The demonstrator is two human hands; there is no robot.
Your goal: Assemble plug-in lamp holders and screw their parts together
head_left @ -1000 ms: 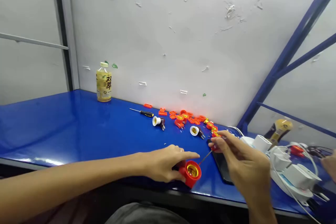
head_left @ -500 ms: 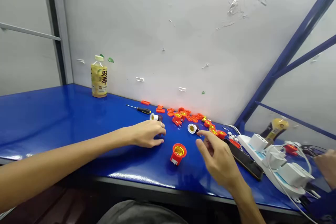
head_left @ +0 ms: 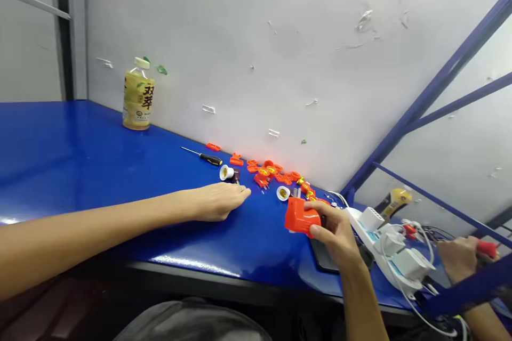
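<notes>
My right hand [head_left: 334,232] is closed on a red plug-in lamp socket [head_left: 300,216], held above the blue table. The socket's metal prongs point up and its round end faces my palm. My left hand [head_left: 218,201] lies on the table with its fingers pointing right and no object visible in it. Just beyond its knuckles is a white lamp socket with a brown plug [head_left: 227,172]. A second white socket [head_left: 283,193] lies behind the red one, its plug end partly covered.
Along the wall lie several red socket parts [head_left: 270,170] and a screwdriver [head_left: 210,159]. A yellow drink bottle [head_left: 138,96] stands back left. To the right are a black phone [head_left: 323,256], a white power strip [head_left: 362,229] with chargers, and another person's hand [head_left: 458,256] behind a blue frame.
My right hand has picked up the red socket from the table and turned it on its side. My left hand has flattened beside the white socket. The view has shifted right.
</notes>
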